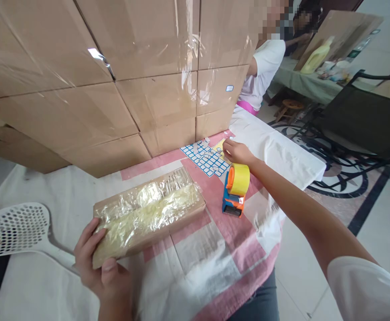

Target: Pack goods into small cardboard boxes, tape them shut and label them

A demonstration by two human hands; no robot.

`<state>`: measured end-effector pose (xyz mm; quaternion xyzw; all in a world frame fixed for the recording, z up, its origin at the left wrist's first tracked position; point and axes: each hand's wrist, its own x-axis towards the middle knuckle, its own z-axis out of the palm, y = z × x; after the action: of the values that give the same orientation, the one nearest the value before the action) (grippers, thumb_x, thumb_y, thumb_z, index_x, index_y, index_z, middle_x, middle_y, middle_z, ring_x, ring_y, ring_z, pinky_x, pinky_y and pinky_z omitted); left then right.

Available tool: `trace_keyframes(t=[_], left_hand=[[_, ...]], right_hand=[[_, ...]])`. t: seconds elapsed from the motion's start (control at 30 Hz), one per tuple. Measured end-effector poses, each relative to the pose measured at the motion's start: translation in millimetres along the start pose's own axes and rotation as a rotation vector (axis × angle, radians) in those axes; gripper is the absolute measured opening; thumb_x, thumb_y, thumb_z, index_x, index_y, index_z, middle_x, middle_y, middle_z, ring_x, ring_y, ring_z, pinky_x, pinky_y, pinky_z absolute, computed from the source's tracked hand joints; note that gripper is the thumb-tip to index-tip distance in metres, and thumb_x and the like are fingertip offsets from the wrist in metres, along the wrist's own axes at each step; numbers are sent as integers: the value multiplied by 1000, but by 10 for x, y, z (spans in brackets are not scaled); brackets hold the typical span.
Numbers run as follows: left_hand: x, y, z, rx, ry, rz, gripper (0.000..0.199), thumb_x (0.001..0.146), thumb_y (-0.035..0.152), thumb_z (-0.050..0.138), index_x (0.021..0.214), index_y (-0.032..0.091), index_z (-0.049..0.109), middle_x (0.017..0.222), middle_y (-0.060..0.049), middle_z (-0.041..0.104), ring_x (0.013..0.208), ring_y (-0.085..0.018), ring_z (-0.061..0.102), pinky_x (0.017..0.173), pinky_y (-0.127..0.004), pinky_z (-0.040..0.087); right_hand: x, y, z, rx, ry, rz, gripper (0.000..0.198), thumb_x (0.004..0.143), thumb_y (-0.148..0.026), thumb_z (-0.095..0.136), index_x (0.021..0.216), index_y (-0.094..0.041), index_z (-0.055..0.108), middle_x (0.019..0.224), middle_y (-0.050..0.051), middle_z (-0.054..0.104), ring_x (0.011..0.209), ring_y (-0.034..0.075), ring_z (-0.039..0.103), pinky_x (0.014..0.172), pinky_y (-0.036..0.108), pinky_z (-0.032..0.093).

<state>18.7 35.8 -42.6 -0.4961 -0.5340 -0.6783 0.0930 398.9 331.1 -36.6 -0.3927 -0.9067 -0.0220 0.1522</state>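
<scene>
My left hand [99, 263] grips the near left end of a flat cardboard box [148, 214], thumb at the front and fingers over the top. Clear, shiny tape covers the top of this box, which lies at a slant on the table. Farther right, my right hand [237, 151] is at the edge of blue-outlined label sheets [206, 158], its fingers bent together; whatever is between the fingertips is hidden. Just below that hand stands a blue and orange tape dispenser [233, 207] with a yellow roll of tape [240, 179].
Large taped cardboard cartons [161, 107] stand stacked behind the work area. On the left lies a white perforated plastic flyswatter [17, 229]. A person in a white shirt [265, 67] is beyond the cartons. A black chair [365, 116] stands right of the cloth-covered table [282, 138].
</scene>
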Motion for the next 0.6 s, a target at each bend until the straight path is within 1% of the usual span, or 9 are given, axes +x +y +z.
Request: trace_keyframes(t=[0.1,0.27,0.33,0.4,0.47,0.53,0.6], left_hand=[[-1,2,1,0,11,-1,43,88,44,55,121,20,71,136,-13,69,128,-36,62,113,-64,42],[-7,-11,11,7,16,0,42,88,45,54,119,21,71,135,-13,70,128,-36,62,113,-63,42],[-5,-8,10,12,15,-1,42,88,45,54,118,22,71,135,-12,70,129,-35,62,113,-63,42],[-1,4,3,20,3,-12,41,87,45,54,116,22,70,136,-12,69,130,-35,62,113,-62,42],[3,19,-8,38,-17,-34,40,87,45,53,115,22,69,137,-12,68,131,-35,61,112,-61,43],[3,30,-18,54,-33,-39,39,86,45,53,114,21,68,138,-12,68,132,-35,61,112,-61,43],[1,31,-22,45,-31,-35,38,87,44,53,114,21,67,138,-13,67,132,-36,61,112,-62,43]], right_hand=[[-62,-28,-11,-48,-37,-62,17,99,-19,43,93,-19,59,105,14,66,90,24,58,71,32,39],[-194,-37,-12,-49,-136,-164,22,104,-25,40,95,-21,60,101,9,69,89,21,63,72,29,42],[-238,-38,-26,-37,-149,-173,21,104,-25,40,101,-21,61,109,8,70,93,20,65,72,29,43],[-268,-47,-45,-21,-145,-172,23,105,-26,39,109,-22,61,124,9,69,102,20,66,73,29,44],[-285,-66,-62,0,-159,-164,24,104,-26,40,112,-22,62,129,10,67,106,22,66,75,29,45],[-296,-90,-70,12,-200,-133,21,102,-25,43,107,-21,63,120,10,70,95,22,68,72,30,44],[-305,-111,-71,17,-232,-87,18,98,-25,46,103,-21,63,111,8,70,82,21,66,69,31,42]])
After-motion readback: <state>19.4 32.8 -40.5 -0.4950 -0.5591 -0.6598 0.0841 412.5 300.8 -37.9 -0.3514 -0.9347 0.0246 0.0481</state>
